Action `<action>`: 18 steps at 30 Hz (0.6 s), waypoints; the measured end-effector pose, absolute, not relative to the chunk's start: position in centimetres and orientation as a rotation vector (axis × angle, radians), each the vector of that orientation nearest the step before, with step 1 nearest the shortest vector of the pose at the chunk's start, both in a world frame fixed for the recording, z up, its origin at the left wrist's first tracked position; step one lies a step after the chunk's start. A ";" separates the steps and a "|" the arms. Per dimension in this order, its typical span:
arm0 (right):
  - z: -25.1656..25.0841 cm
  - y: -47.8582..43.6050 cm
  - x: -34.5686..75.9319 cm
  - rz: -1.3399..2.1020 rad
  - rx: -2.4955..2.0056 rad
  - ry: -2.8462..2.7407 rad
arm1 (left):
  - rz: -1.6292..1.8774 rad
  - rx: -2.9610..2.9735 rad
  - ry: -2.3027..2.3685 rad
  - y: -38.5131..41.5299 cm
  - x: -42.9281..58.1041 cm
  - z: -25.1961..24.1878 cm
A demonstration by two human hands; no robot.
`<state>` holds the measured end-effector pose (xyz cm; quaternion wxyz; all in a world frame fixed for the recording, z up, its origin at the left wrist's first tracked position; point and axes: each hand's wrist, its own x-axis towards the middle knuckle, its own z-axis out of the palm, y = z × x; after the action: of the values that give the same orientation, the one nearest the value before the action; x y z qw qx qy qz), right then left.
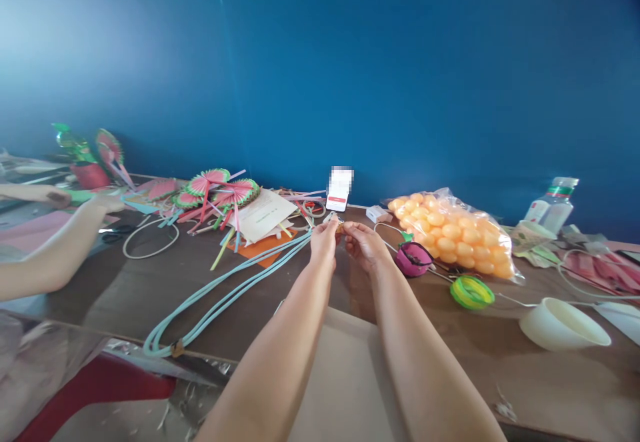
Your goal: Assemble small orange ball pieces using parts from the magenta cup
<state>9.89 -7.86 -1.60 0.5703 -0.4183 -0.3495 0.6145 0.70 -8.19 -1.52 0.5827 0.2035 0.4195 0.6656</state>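
My left hand (324,242) is closed around the end of a looped bundle of light-blue cord (227,281). The rest of the bundle runs left across the brown table and hangs just over its front edge, with a brown tie near the bend. Close beside it, my right hand (367,245) is pinched shut, its fingertips meeting those of the left. Something small and yellowish-brown shows between the fingertips, too small to name. Right behind the hands, a lit phone (339,192) leans upright near the blue wall.
Left are paper watermelon fans (235,192), papers (265,214), a white ring (150,239) and another person's arm (55,255). Right are a bag of orange balls (457,235), a pink pouch (414,259), a yellow-green coil (471,293), a white bowl (563,324) and a bottle (555,207).
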 end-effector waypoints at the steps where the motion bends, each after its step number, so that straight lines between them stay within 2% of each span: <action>1: -1.6 -7.8 9.9 1.446 -0.980 -0.827 | 1.559 0.474 0.979 -8.2 0.7 -1.5; 18: -1.6 -7.8 9.7 1.516 -0.927 -0.822 | 1.576 0.466 0.911 -8.1 0.8 -1.7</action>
<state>9.73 -7.81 -1.64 0.5578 -0.3929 -0.3483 0.6428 0.79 -8.05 -1.71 0.5902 0.2003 0.3913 0.6771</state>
